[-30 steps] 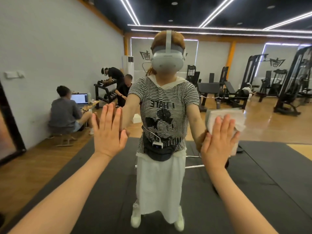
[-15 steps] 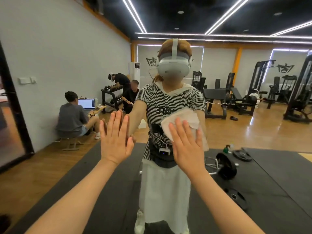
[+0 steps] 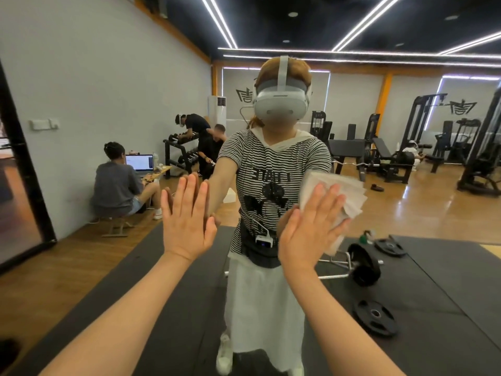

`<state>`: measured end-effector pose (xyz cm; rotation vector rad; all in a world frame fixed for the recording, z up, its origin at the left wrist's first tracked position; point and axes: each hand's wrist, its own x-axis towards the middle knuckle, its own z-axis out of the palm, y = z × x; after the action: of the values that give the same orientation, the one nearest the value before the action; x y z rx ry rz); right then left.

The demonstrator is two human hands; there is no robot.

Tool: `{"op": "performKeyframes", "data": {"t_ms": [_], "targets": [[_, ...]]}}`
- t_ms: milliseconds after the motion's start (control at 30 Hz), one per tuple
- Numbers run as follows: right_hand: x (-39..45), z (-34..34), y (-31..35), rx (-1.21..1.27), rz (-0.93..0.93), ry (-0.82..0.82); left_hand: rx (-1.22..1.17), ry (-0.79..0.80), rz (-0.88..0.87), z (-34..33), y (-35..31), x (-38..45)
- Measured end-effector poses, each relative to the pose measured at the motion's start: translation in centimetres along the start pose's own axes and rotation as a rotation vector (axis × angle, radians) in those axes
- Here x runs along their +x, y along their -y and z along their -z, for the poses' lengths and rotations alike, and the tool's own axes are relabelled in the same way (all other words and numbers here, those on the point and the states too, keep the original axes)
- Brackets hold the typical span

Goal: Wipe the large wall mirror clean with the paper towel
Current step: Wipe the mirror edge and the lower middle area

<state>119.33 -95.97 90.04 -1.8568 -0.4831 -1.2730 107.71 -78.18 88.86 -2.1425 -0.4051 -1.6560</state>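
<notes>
The large wall mirror [image 3: 113, 77] fills nearly the whole view and shows my own reflection in a striped top. My left hand [image 3: 187, 221] lies flat on the glass at chest height, fingers straight and together, holding nothing. My right hand [image 3: 309, 232] presses a white folded paper towel [image 3: 344, 191] against the glass with straight, spread fingers. The towel sticks out above and to the right of my fingers. The two hands are about a hand's width apart.
The glass reflects a gym: a black floor mat [image 3: 447, 280] with a barbell [image 3: 363, 264] and weight plates [image 3: 375, 317], machines at the right, a person seated at a laptop [image 3: 116, 183] and others by a dumbbell rack [image 3: 184, 156]. A black frame [image 3: 29, 175] stands at the left.
My right hand slid the paper towel leftward across the glass, then a little back to the right. My left hand stayed flat on the mirror.
</notes>
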Motion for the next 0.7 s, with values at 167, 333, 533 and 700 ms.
{"op": "performKeyframes", "data": {"t_ms": [167, 333, 533, 700], "targets": [[-2.9, -1.1, 3.1, -0.042, 0.305, 0.121, 0.004, -0.003, -0.009, 0.0, 0.1, 0.1], [-1.3, 0.2, -1.6, -0.075, 0.477, 0.171, -0.019, -0.018, -0.007, 0.3, 0.0, 0.2], [0.0, 1.1, -4.2, -0.063, 0.269, 0.080, -0.012, -0.024, -0.012, 0.0, 0.0, 0.2], [-1.4, -0.2, 1.2, -0.050, 0.124, 0.101, -0.007, -0.002, 0.009, 0.1, -0.1, 0.1]]}}
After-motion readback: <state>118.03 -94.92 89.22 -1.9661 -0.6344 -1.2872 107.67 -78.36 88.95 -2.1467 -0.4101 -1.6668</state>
